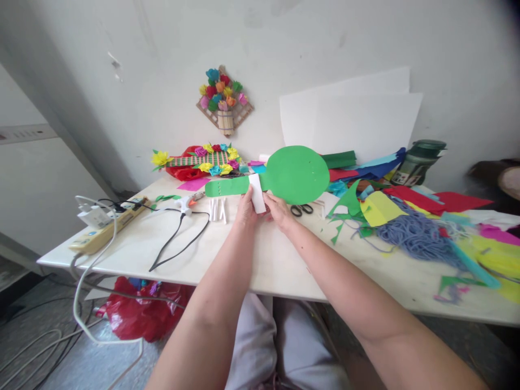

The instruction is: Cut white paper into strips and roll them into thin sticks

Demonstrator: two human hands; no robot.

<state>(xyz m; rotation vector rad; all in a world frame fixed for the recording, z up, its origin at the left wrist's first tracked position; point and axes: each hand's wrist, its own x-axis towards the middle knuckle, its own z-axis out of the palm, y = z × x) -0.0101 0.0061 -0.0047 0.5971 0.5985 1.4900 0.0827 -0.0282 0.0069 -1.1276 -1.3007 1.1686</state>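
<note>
I see my left hand [246, 208] and right hand [280, 210] both pinching the white paper strip [257, 192] wrapped across the green paddle-shaped paper cut-out [284, 176], held above the worktop [268, 260]. Uneven grip could crease the neck or let the strip slip sideways.

The paddle-shaped paper cutout [294, 174] is bright green, and the paper strip [257, 193] across its neck is white. The tabletop [252, 254] is off-white. The scissors [301, 209] have black handles. The yarn tangle [414, 235] is dull blue-violet. The folded paper scrap [379, 208] beside it is yellow, and the sheet [447, 201] behind is red. The glue gun [184, 203] is white with an orange trigger and a black cord [179, 235]. The power strip [108, 225] is beige-yellow. The plastic bag [142, 311] under the tabletop is red. The wall bouquet [222, 95] mixes blue, red, orange, yellow, green and pink flowers.
</note>
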